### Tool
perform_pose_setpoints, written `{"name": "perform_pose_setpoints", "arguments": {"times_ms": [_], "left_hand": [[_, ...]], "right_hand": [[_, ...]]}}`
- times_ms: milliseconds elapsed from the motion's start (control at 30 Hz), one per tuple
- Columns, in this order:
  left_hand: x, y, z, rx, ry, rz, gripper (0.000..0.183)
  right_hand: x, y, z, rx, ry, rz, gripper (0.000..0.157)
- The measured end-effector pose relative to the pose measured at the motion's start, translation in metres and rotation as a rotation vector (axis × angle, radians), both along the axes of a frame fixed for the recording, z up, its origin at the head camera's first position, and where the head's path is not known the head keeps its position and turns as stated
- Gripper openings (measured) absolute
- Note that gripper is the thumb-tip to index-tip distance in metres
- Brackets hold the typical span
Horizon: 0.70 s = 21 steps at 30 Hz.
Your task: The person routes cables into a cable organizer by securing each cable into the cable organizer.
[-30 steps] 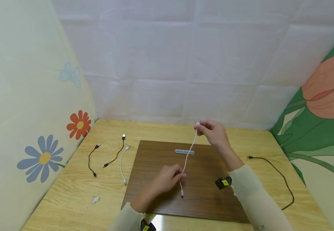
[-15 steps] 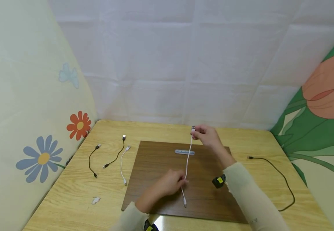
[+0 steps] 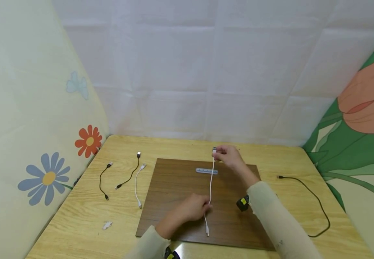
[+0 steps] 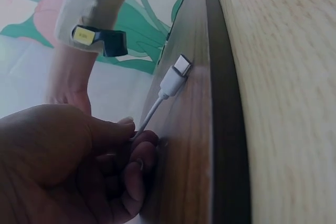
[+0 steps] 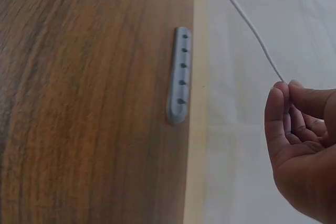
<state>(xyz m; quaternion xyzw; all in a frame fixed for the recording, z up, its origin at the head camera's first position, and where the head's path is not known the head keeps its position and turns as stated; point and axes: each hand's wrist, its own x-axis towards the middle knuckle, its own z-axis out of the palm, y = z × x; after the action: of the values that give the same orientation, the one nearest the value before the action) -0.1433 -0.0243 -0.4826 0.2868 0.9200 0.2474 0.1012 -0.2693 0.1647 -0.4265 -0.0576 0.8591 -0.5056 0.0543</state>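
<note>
Pinches white cable (image 3: 210,187) in left grip (image 3: 192,207) and right grip (image 3: 227,156), right of centre in head view; shows lower plug (image 4: 173,81) tiny there, large near centre in left wrist view.

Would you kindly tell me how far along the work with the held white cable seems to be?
Looks done: the slotted holder lies on the brown board. In hand: the white cable, pinched by the left hand near its lower plug and the right hand at its upper plug. Probably left: seating it, as no cable shows in the holder's slots; four other cables lie on the table.
</note>
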Motion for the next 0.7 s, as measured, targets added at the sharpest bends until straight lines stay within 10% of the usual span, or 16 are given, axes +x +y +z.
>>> {"name": "perform_pose_setpoints", "arguments": {"times_ms": [700], "left_hand": [[0.005,0.007,0.006,-0.134,0.036,-0.035,0.037]], "right_hand": [[-0.007,-0.002,-0.033,0.142,-0.013,0.006,0.014]]}}
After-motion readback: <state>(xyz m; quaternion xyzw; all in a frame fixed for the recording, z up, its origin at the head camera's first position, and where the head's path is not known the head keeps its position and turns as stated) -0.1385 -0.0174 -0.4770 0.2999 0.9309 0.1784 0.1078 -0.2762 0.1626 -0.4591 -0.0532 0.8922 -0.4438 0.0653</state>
